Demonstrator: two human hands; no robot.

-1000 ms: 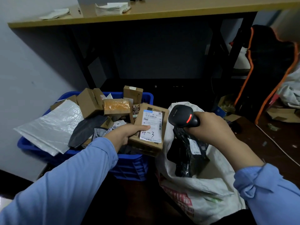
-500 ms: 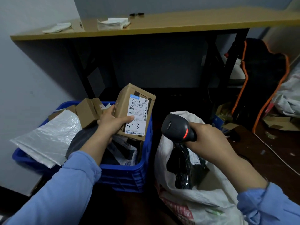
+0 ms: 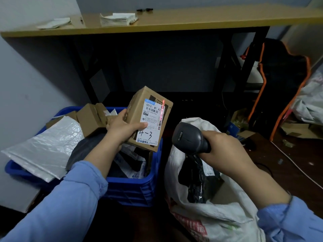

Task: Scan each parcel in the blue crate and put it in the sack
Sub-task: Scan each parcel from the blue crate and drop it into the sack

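My left hand (image 3: pixel 123 129) grips a brown cardboard parcel (image 3: pixel 138 109) with a white label marked "4-3", held upright above the right end of the blue crate (image 3: pixel 134 187). A red scan line falls on the label's right edge. My right hand (image 3: pixel 225 149) grips a black barcode scanner (image 3: pixel 189 137), pointed up at the parcel from over the white sack (image 3: pixel 218 217). The sack stands open to the right of the crate, with a black bagged parcel (image 3: pixel 197 179) inside. The crate holds a silver bubble mailer (image 3: pixel 45 147), small cardboard boxes (image 3: pixel 90 117) and dark poly bags.
A wooden table top (image 3: pixel 174 21) with folded papers spans the back, on a black frame. A black and orange bag (image 3: pixel 279 81) stands at right, beside loose cardboard and a white cable on the dark floor. The grey wall is close on the left.
My left hand lifted the "4-3" parcel out of the crate and turned it upright. The scanner swung toward it, and a red scan line now shows on the label.
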